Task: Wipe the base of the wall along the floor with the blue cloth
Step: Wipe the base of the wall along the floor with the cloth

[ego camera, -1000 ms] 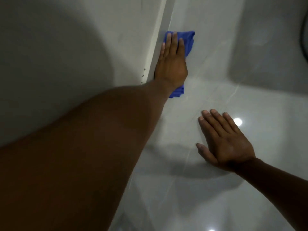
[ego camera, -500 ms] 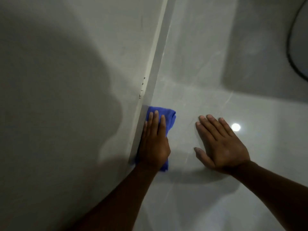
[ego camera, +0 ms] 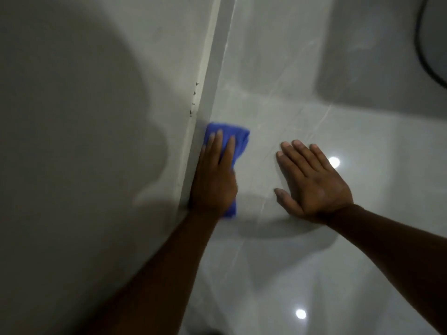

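Note:
My left hand (ego camera: 214, 180) lies flat on the blue cloth (ego camera: 238, 141) and presses it against the skirting strip (ego camera: 210, 76) at the base of the grey wall (ego camera: 96, 93). The cloth is folded; its far end shows beyond my fingertips and a small corner shows by my wrist. My right hand (ego camera: 312, 182) rests palm down on the glossy floor tiles (ego camera: 278, 97), fingers spread, holding nothing, about a hand's width to the right of the cloth.
A few small dark specks (ego camera: 194, 100) sit on the wall just above the strip, beyond the cloth. A dark curved edge (ego camera: 428, 56) of some object shows at the top right. Ceiling lights reflect in the floor (ego camera: 334, 162).
A second ago my left hand and the cloth were far along the strip. They slid back toward me, and now sit slightly farther out than half a second ago. My right hand stayed put.

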